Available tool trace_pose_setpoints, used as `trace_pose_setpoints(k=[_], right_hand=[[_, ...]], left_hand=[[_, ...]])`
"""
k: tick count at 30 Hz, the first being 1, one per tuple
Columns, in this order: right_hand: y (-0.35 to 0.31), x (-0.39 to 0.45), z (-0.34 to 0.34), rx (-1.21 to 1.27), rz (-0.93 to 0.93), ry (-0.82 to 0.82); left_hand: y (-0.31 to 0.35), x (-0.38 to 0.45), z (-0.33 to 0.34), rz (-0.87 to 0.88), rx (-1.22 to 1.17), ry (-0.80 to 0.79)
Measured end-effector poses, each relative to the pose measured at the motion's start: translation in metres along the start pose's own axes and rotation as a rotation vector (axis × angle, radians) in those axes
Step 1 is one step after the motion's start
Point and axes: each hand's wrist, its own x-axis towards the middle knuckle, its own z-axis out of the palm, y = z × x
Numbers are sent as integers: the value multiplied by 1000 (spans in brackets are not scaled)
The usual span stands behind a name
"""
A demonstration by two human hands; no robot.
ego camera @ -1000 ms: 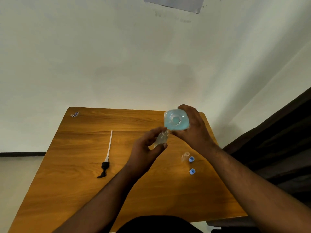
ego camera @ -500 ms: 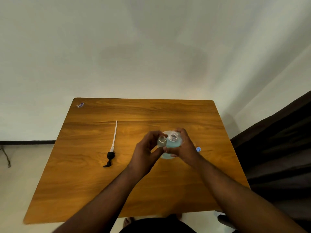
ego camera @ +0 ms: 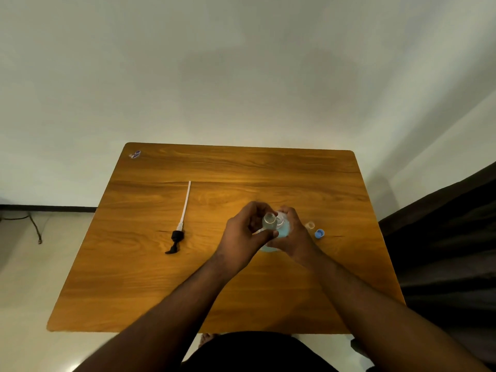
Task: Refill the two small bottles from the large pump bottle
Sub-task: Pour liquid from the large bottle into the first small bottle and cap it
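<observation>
left hand [ego camera: 245, 233] pinching small bottle [ego camera: 269, 222] upright, right hand [ego camera: 294, 234] wrapped round large bottle [ego camera: 281, 230] on desk [ego camera: 161, 291], mouths side by side, probably for pouring; pump [ego camera: 180, 224] set aside, cap [ego camera: 319, 233] off.

A wooden table [ego camera: 166, 291] with rounded corners fills the centre and lower frame, pushed against a plain pale wall [ego camera: 241, 76] across the upper half. At left, a dark baseboard [ego camera: 48, 209] meets a light floor [ego camera: 32, 264] (a thin cable [ego camera: 35, 226] trails there). Dark curtain fabric [ego camera: 451, 251] hangs at the right edge.
</observation>
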Motion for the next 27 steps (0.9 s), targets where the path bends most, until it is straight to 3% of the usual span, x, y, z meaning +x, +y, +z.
trace_pose_setpoints(k=[3, 5, 8, 17, 19, 23, 25, 27], right_hand=[[6, -9, -26, -388, -72, -91], [22, -23, -52, -525, -41, -9], [56, -38, -80, -606, 67, 99], [108, -28, -59, -800, 179, -170], [103, -29, -59, -739, 161, -128], [40, -41, -76, -255, 145, 229], [-9, -50, -90, 18, 137, 270], [-54, -61, -104, 202, 17, 265]], left_hand=[[-1, 2, 7, -25, -10, -2], [-1, 3, 12, -33, -9, -2], [-2, 5, 20, -40, -21, 0], [6, 7, 31, -46, 46, -37], [9, 8, 34, -46, 61, -46], [14, 10, 39, -23, 68, -39], [15, 12, 41, -19, 76, -41], [18, 14, 43, -14, 80, -41]])
